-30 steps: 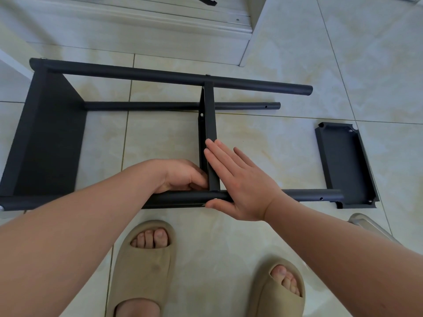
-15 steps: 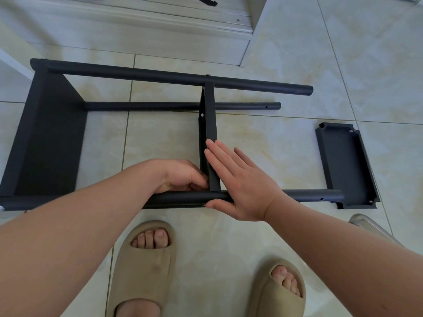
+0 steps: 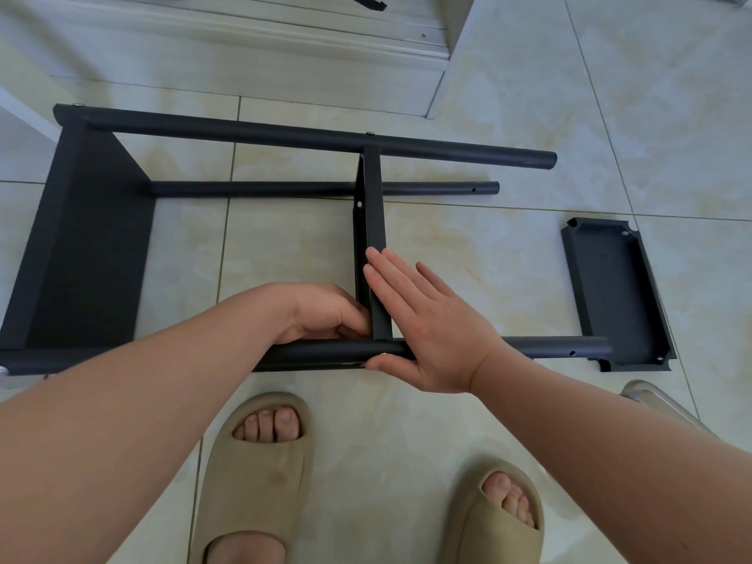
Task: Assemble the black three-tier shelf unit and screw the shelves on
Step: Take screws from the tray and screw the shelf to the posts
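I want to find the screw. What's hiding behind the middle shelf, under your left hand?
Only the left hand shows, curled against the middle shelf above the near pole. Its fingertips and anything they hold are covered. A screw head sits on the pole.

Left forearm [image 3: 142, 400] and right forearm [image 3: 610, 433] are bare and converge from the near side of the floor.

Left hand [image 3: 325, 315]: knuckles up, fingers curled under. Fingertips are tucked against the upright shelf panel [image 3: 372, 221]; a pinch cannot be confirmed.

Right hand [image 3: 427, 331]: fingers straight, nearly together, pointing away. Palm and fingers lie flat against the panel's opposite face. Thumb is stretched out beneath the near tube [image 3: 325, 352], touching it.
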The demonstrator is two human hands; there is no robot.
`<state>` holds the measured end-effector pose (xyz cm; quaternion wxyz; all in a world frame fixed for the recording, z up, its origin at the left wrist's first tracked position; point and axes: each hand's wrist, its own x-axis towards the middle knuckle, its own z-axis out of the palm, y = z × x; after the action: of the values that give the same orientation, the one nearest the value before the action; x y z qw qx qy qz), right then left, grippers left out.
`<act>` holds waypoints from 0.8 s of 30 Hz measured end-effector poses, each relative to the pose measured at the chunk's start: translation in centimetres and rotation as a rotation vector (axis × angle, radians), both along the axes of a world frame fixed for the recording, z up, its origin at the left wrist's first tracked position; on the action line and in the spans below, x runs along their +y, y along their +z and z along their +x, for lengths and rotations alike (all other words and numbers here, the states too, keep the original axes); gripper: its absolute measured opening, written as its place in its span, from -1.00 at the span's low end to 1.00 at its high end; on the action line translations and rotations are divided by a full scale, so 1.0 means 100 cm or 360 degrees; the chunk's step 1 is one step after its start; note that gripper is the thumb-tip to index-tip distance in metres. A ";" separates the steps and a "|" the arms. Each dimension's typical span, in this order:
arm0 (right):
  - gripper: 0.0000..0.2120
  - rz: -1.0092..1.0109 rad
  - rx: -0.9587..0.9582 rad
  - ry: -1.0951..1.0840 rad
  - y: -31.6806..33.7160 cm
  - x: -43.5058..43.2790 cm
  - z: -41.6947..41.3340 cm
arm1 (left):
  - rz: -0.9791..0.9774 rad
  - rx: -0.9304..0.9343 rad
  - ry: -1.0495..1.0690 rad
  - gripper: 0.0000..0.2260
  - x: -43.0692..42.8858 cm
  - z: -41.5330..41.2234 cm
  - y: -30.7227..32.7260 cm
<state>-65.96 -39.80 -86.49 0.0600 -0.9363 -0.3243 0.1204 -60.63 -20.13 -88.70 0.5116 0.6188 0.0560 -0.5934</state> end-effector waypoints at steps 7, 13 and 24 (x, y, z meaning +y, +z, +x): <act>-0.07 -0.0019 0.0002 -0.0001 0.000 0.000 0.000 | 0.0001 0.0138 -0.0056 -0.82 0.001 0.001 -0.001; -0.07 -0.0009 -0.0006 0.0004 -0.001 0.000 0.000 | -0.0019 0.0007 -0.0012 -0.85 -0.001 0.000 0.000; -0.07 -0.0012 -0.0010 0.0001 -0.001 0.000 0.000 | 0.0032 0.0096 -0.0087 -0.85 0.000 0.000 0.001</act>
<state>-65.93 -39.79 -86.60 0.0555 -0.9368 -0.3245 0.1188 -60.60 -20.10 -88.58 0.4871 0.6071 0.0604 -0.6249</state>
